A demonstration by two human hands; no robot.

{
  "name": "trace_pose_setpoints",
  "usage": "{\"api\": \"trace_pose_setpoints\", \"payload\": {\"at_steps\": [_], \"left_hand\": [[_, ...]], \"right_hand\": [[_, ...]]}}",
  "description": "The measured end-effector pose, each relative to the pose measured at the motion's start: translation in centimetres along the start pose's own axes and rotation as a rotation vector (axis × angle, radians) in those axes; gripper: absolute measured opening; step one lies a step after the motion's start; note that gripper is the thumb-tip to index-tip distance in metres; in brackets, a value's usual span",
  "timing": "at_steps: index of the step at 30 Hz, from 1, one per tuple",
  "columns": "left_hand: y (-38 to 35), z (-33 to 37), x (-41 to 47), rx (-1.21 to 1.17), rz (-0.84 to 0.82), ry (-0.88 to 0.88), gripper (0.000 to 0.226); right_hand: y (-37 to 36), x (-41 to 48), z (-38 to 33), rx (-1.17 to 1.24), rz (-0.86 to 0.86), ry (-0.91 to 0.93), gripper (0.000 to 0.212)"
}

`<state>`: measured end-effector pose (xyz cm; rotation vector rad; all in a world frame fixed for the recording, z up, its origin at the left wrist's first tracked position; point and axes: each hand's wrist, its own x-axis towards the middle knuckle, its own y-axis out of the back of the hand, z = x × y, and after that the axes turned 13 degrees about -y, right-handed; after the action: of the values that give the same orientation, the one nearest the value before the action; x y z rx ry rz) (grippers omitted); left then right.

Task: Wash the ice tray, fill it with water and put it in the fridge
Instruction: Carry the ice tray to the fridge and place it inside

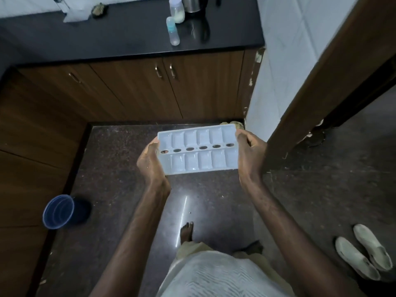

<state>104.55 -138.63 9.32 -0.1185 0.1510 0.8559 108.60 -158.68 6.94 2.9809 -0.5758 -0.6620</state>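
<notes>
Tray (198, 149) sits level between my two hands, out over the floor (120, 168), well below the counter (128, 37). My left hand (150, 161) pinches its left end. My right hand (249, 151) pinches its right end.

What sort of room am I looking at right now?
Most likely a home kitchen: a dark countertop with bottles on it, wooden cabinets below, tiled wall beside. Both hands carry the ice tray over the floor.
</notes>
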Motion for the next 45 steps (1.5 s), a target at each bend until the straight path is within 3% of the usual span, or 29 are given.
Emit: {"api": "trace_pose_setpoints", "payload": {"at_steps": [10,13,17,31,41,45], "left_hand": [[-11.5,-2.5,-11.3,-0.027,0.064,0.055,0.023],[-14.1,-2.9,-13.0,-0.031,0.071,0.039,0.025],[-17.4,-3.5,-14.0,-0.024,0.062,-0.005,0.024],[-30.8,-6.5,-17.4,-0.011,0.069,-0.051,0.027],[-39.1,-7.7,-23.7,0.024,0.064,-0.127,0.02],[-43.2,-8.8,-26.7,-0.008,0.098,-0.139,0.024]], "right_hand": [[13.8,7.9,-2.7,0.061,-0.097,0.084,0.022],[16.1,9.9,-3.5,0.085,-0.103,0.078,0.033],[18.2,13.2,-3.6,0.057,-0.105,0.057,0.02],[27.2,24.2,-7.1,0.031,-0.122,0.105,0.019],[36.0,29.6,-7.6,0.023,-0.131,0.004,0.028],[40.4,32.5,-8.3,0.023,-0.153,0.006,0.022]]}}
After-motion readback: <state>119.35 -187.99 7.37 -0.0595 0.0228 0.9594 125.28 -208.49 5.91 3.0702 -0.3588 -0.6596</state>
